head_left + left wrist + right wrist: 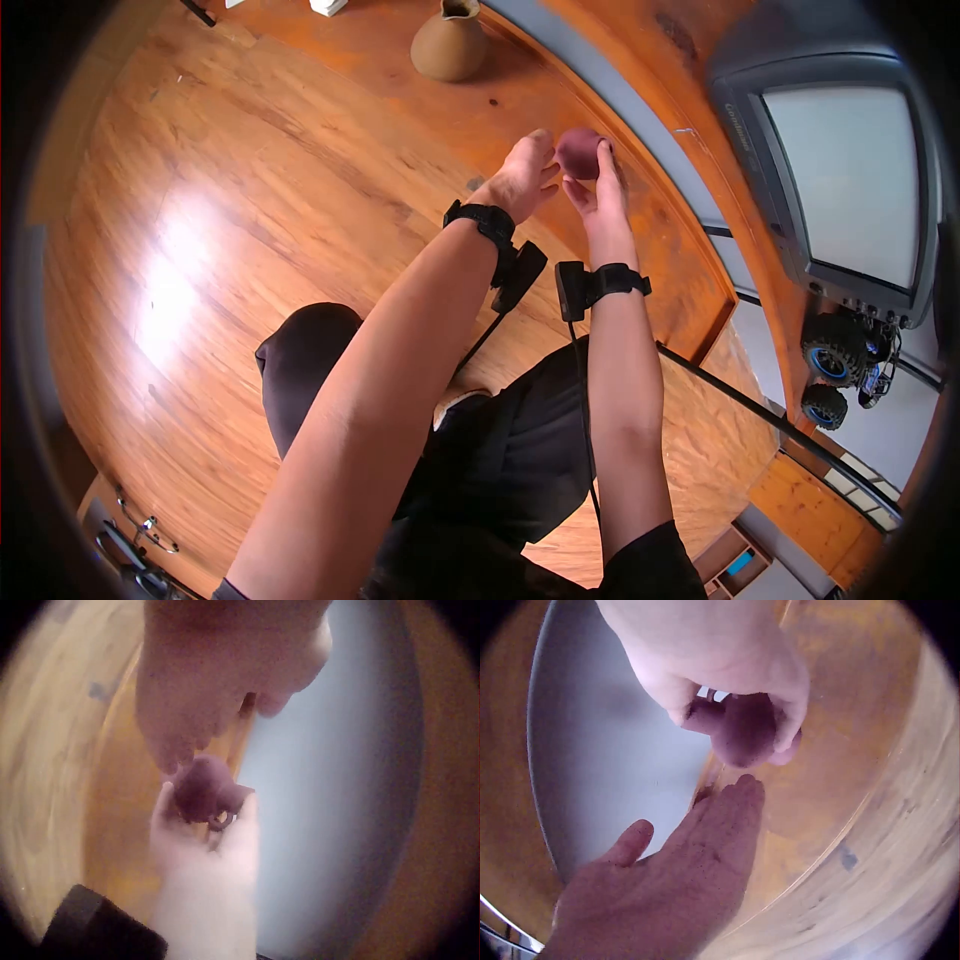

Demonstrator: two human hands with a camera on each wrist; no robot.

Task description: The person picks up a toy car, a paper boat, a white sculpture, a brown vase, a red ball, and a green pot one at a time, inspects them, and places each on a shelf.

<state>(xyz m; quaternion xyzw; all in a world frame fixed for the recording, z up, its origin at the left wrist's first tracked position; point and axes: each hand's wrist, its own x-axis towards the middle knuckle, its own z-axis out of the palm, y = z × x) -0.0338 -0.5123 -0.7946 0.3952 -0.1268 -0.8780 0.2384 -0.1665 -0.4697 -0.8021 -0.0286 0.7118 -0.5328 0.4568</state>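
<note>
Clamping round the mauve jug [577, 157], right hand [605, 195] is spanning neck and body | left hand [518, 178] is hovering open alongside | even, gentle pressure is serving best

Head view: bright, fairly sharp, strong white glare on the wood floor [250, 170] at left. Fisheye curvature, black vignetted corners. Both wrist views were dimmer, soft and grainy; nearer hand shaded in left wrist view, floor edges smeared.
</note>
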